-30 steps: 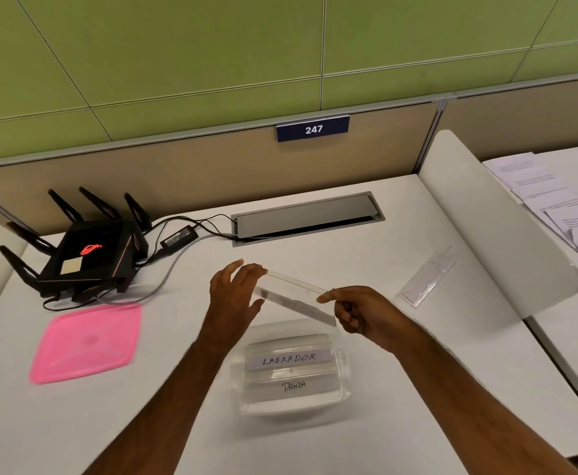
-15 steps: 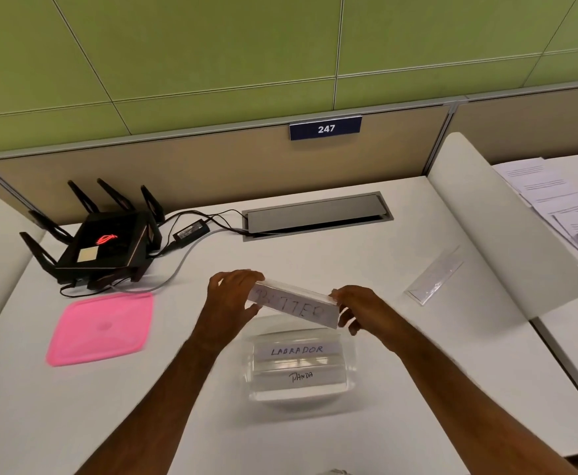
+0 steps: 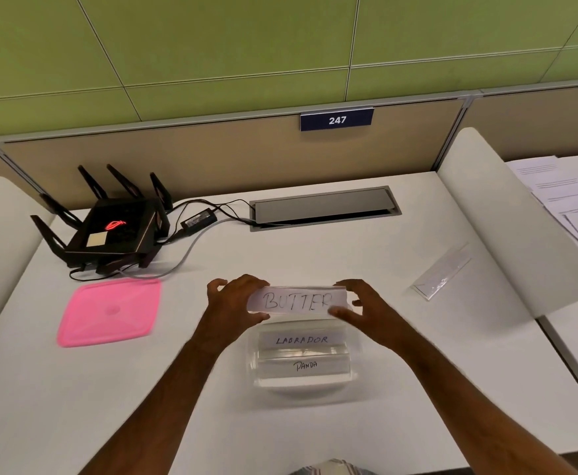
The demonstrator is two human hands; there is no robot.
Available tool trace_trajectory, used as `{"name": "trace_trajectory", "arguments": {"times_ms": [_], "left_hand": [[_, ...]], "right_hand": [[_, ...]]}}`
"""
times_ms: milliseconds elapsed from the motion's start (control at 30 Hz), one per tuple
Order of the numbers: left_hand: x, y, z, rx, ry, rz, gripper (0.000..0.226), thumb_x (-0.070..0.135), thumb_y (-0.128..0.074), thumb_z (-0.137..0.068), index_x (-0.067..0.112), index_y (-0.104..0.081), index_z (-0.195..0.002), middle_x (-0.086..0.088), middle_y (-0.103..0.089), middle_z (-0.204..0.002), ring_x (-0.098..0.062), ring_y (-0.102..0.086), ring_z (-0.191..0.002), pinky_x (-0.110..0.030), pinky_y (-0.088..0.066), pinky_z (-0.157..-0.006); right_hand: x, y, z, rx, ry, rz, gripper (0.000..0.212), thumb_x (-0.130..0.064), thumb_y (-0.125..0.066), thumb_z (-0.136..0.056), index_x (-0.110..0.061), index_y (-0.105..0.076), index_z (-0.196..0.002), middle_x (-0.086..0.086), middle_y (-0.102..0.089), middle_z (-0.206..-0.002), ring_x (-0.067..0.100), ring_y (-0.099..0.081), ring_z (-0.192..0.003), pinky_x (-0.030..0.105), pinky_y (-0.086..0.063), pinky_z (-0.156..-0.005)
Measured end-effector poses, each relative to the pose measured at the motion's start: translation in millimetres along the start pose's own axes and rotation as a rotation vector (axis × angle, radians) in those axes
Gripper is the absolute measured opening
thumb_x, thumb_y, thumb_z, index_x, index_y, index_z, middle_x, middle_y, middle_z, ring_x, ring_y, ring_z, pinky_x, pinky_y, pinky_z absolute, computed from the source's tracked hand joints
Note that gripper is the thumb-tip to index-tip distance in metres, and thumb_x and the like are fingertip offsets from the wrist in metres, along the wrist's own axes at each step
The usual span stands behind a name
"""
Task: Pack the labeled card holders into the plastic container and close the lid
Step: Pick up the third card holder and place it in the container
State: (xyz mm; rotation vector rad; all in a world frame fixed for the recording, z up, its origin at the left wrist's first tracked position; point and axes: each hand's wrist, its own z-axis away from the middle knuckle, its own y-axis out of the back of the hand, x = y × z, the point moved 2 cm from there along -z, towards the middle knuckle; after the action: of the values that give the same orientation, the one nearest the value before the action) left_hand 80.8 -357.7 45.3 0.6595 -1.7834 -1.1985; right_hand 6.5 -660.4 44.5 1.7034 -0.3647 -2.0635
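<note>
At upper left of the frame sits one black router [image 3: 109, 228] with its cables; below it, at mid left, lies one pink lid [image 3: 109, 311], flat on the white desk [image 3: 417, 389] and well apart from the container. In the centre, the left hand [image 3: 232, 303] and right hand [image 3: 366, 310] pinch the two ends of one card holder marked "BUTTER" [image 3: 296, 301], held over the far edge of the clear plastic container [image 3: 303, 385]. Two holders lie inside it: "LABRADOR" [image 3: 301, 340] behind, "PANDA" [image 3: 305, 365] in front. At mid right, one more clear holder [image 3: 441, 277] lies on the desk; its label is unreadable.
</note>
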Motion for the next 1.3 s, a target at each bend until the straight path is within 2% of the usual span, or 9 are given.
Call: {"name": "trace_trajectory", "arguments": {"times_ms": [100,167,267,400,533,600,733,1033,1300], "left_hand": [[1.3,2.7,1.8,0.012,0.016,0.005,0.069,0.049,-0.088,-0.071,0.030,-0.063,-0.133,0.013,-0.065,-0.131,-0.009,-0.061,-0.121,-0.041,-0.025,-0.108],[3.1,4.9,1.7,0.026,0.023,0.017,0.070,0.051,-0.088,-0.071,0.031,-0.062,-0.133,0.016,-0.064,-0.131,-0.006,-0.060,-0.121,-0.041,-0.026,-0.108],[4.4,7.0,1.7,0.032,0.052,0.064,0.072,0.054,-0.087,-0.071,0.033,-0.060,-0.134,0.018,-0.063,-0.132,-0.005,-0.057,-0.121,-0.038,-0.025,-0.108],[5.7,7.7,2.8,0.041,0.150,0.250,0.070,0.051,-0.089,-0.069,0.032,-0.059,-0.130,0.020,-0.060,-0.127,-0.013,-0.053,-0.118,-0.029,-0.027,-0.103],[5.3,8.5,4.5,0.057,0.142,0.515,0.069,0.038,-0.095,-0.065,0.025,-0.063,-0.125,0.017,-0.063,-0.124,0.000,-0.058,-0.116,-0.024,-0.048,-0.101],[3.3,7.6,6.7,0.042,0.181,0.647,0.069,0.033,-0.097,-0.064,0.031,-0.063,-0.124,0.018,-0.064,-0.126,-0.003,-0.060,-0.120,-0.019,-0.050,-0.102],[-1.1,2.2,9.4,0.004,0.254,0.849,0.069,0.025,-0.098,-0.063,0.037,-0.064,-0.122,0.013,-0.066,-0.128,-0.012,-0.062,-0.125,-0.027,-0.051,-0.106],[-4.4,0.6,13.1,-0.001,0.290,0.918,0.065,0.018,-0.098,-0.063,0.032,-0.067,-0.119,0.009,-0.068,-0.125,-0.015,-0.063,-0.125,-0.025,-0.053,-0.103],[-5.3,2.8,12.1,-0.002,0.300,0.915,0.065,0.015,-0.097,-0.065,0.027,-0.066,-0.121,0.007,-0.069,-0.124,-0.016,-0.063,-0.124,-0.026,-0.054,-0.102]], "right_hand": [[8.0,0.2,-2.2,0.028,0.060,0.098,0.075,-0.051,-0.084,-0.076,-0.040,-0.043,-0.139,-0.038,-0.042,-0.127,-0.024,-0.041,-0.115,-0.001,-0.041,-0.082],[10.2,2.3,-4.2,0.045,0.054,0.122,0.080,-0.050,-0.083,-0.077,-0.046,-0.037,-0.142,-0.031,-0.048,-0.127,-0.014,-0.050,-0.112,0.007,-0.046,-0.079],[10.4,5.6,-8.6,0.050,0.076,0.109,0.078,-0.050,-0.079,-0.081,-0.054,-0.032,-0.143,-0.022,-0.057,-0.129,0.004,-0.057,-0.113,0.021,-0.051,-0.088],[8.2,11.1,-9.0,0.038,0.088,0.112,0.065,-0.057,-0.075,-0.082,-0.060,-0.039,-0.135,-0.036,-0.058,-0.123,-0.007,-0.059,-0.109,0.014,-0.051,-0.084],[10.8,13.2,-10.0,0.025,0.089,0.005,0.062,-0.049,-0.078,-0.081,-0.049,-0.047,-0.135,-0.033,-0.061,-0.126,-0.005,-0.060,-0.117,0.010,-0.052,-0.084],[14.0,14.5,-12.1,0.019,0.090,-0.024,0.062,-0.042,-0.080,-0.083,-0.044,-0.048,-0.136,-0.025,-0.063,-0.129,0.001,-0.060,-0.122,0.019,-0.055,-0.090],[20.7,18.9,-15.2,0.013,0.080,-0.037,0.065,-0.040,-0.082,-0.081,-0.041,-0.049,-0.138,-0.022,-0.064,-0.130,0.005,-0.061,-0.123,0.026,-0.058,-0.091],[22.6,15.4,-16.8,0.005,0.080,-0.032,0.064,-0.039,-0.081,-0.082,-0.042,-0.049,-0.137,-0.024,-0.064,-0.128,0.005,-0.062,-0.120,0.019,-0.056,-0.086],[18.8,14.9,-17.4,0.007,0.074,-0.017,0.060,-0.034,-0.081,-0.084,-0.048,-0.050,-0.133,-0.033,-0.061,-0.126,-0.006,-0.055,-0.122,0.014,-0.052,-0.080]]}}
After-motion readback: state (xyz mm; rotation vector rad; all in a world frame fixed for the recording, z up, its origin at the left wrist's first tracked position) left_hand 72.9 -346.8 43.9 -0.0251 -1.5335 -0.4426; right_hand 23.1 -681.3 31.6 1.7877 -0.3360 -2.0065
